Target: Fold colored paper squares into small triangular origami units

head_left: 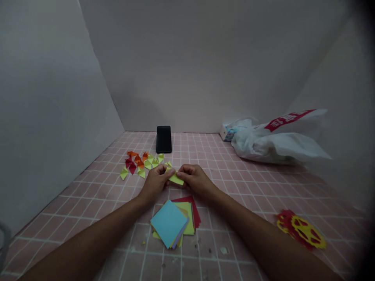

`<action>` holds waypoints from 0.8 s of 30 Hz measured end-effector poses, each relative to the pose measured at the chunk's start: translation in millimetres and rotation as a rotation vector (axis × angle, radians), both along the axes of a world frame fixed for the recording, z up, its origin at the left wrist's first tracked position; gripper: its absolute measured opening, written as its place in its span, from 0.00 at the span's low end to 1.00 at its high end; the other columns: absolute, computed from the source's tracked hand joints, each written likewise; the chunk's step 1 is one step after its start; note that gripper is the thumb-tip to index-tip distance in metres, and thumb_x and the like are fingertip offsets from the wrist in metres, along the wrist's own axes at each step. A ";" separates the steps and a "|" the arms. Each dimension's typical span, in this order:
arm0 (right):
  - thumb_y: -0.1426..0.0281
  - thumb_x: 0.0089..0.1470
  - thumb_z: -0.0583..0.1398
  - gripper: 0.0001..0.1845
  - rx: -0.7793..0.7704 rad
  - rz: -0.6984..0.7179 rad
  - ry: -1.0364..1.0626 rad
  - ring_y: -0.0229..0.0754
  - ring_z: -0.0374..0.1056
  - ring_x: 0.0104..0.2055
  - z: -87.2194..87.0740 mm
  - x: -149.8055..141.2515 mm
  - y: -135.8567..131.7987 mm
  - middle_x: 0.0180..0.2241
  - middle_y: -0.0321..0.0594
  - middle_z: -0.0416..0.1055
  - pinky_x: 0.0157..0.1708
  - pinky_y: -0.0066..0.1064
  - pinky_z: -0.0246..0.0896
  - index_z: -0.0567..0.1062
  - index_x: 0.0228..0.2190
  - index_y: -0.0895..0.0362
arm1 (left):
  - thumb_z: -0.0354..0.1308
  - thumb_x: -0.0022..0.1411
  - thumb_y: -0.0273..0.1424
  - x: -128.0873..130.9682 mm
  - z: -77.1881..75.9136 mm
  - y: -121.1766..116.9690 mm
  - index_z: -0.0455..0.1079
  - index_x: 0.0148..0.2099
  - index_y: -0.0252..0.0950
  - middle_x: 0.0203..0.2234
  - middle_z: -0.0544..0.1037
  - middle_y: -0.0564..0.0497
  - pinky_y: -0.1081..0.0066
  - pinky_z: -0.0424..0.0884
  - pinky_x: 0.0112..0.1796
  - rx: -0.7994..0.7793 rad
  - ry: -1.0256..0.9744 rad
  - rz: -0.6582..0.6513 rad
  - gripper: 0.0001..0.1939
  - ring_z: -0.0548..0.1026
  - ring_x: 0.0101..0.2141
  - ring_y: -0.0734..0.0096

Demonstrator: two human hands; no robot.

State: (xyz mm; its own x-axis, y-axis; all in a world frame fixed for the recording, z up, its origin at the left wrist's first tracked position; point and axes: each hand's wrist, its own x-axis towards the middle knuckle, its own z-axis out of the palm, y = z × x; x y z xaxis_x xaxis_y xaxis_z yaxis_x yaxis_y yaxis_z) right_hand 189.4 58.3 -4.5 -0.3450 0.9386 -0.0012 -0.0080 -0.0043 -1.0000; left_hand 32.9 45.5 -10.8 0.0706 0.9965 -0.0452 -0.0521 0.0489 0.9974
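A folded piece of yellow paper (176,179) is held between both hands above the table. My left hand (156,179) pinches its left end between thumb and fingers. At its right end, my right hand (196,178) grips it the same way. Just beyond the left hand lie several small folded paper pieces: yellow ones (155,162), orange ones (140,160) and dark red ones (132,168). Nearer to me, below the hands, is a loose stack of square paper sheets (170,222), light blue on top with yellow, purple and red edges showing.
A black phone-like slab (164,139) stands at the back, near the wall. White plastic bags (269,146) and a patterned box (227,132) sit at the back right. Red and yellow gear-shaped pieces (307,231) lie right of my right forearm. Walls border the pink tiled surface (117,203).
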 end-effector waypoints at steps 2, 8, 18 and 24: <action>0.63 0.46 0.62 0.13 -0.022 -0.014 0.021 0.30 0.54 0.15 0.1 -0.7 -0.6 0.15 0.28 0.59 0.16 0.23 0.46 0.66 0.20 0.57 | 0.61 0.53 0.40 -0.7 -1.9 1.4 0.63 0.29 0.35 0.15 0.64 0.60 0.79 0.54 0.17 0.020 -0.023 0.031 0.15 0.58 0.15 0.82; 0.62 0.47 0.62 0.13 -0.026 -0.026 0.070 0.31 0.57 0.17 -3.6 -0.5 -0.3 0.19 0.28 0.59 0.18 0.24 0.52 0.64 0.22 0.56 | 0.62 0.52 0.40 -0.6 -2.7 1.9 0.65 0.30 0.35 0.19 0.66 0.59 0.78 0.57 0.18 0.029 0.019 0.013 0.14 0.61 0.16 0.81; 0.63 0.48 0.61 0.11 0.005 -0.105 0.096 0.33 0.58 0.15 -8.5 -4.9 -0.8 0.15 0.28 0.62 0.17 0.24 0.51 0.66 0.24 0.55 | 0.60 0.54 0.40 1.7 -2.6 1.2 0.65 0.27 0.34 0.17 0.65 0.59 0.77 0.59 0.19 0.105 0.081 0.048 0.14 0.62 0.17 0.79; 0.62 0.46 0.62 0.12 -0.056 -0.105 0.178 0.33 0.59 0.15 -9.9 -3.7 2.0 0.16 0.29 0.65 0.17 0.24 0.52 0.66 0.25 0.56 | 0.59 0.54 0.43 0.7 -1.8 3.5 0.66 0.30 0.35 0.22 0.71 0.57 0.72 0.69 0.25 0.064 0.022 0.054 0.15 0.71 0.20 0.75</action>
State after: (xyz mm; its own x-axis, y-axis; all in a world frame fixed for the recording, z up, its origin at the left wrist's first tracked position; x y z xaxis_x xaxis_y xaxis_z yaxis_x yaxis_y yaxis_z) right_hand 185.7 60.4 -14.3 -0.2444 0.9697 -0.0028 -0.1875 -0.0500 -0.9810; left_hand 33.5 49.1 -12.6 0.0164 0.9997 0.0177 -0.0311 -0.0172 0.9994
